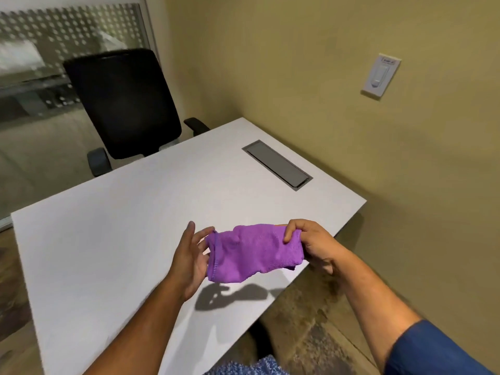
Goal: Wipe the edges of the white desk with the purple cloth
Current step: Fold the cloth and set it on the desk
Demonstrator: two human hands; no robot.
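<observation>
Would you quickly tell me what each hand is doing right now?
Left hand: open, palm against one end of the purple cloth.
Right hand: closed, pinching the cloth's other end above the white desk.

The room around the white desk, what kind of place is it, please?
Probably a small office or meeting room. The white desk has a built-in cable hatch, a black office chair stands at its far side, and a frosted, dotted glass partition closes the room behind the chair.
</observation>
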